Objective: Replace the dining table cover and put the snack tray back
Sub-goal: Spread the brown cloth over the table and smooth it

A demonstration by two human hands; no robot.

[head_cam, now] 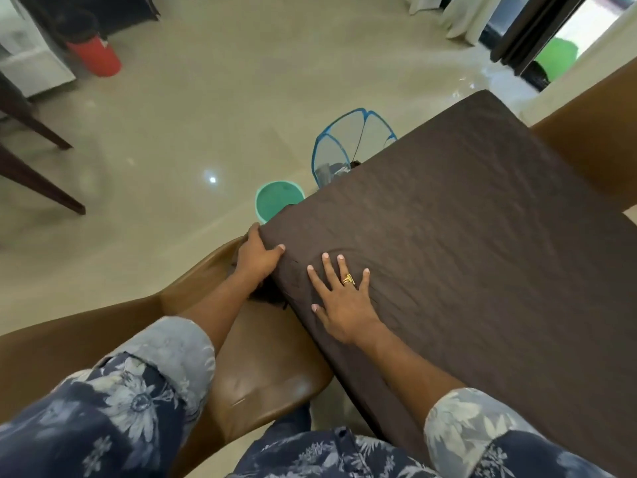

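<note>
Left hand [256, 257]: curled round the near corner of the dark brown, faintly creased cloth table cover [465, 253], thumb on top and the other fingers wrapped over the edge, gripping the fabric. Right hand [341, 301]: laid flat on the cover just beside the left, fingers straight and spread, holding nothing; a gold ring [348, 279] sits on one finger. The cloth wrinkles in a shallow arc around its fingertips. Both forearms emerge from rolled navy floral sleeves with pale cuffs [165, 350].

The cover lies spread over the whole visible top of the counter, draped over its near edge and corner, so that the counter itself is hidden beneath it.

A tan, smooth-upholstered chair [269, 367] stands against the counter's near side, under the left forearm. A second tan chair [586, 132] is at the far right side.

On the glossy beige tiled floor [206, 115], just past the gripped corner, stands a round teal plastic tub [277, 200]. Near it is a blue-framed mesh dome [348, 146], partly hidden by the counter edge; what lies beneath the mesh cannot be made out.

Farther off are dark wooden furniture legs [38, 181] at left, a red cylinder with a dark top [94, 58], white curtains [462, 19] and a bright green object [558, 55] in the doorway.
</note>
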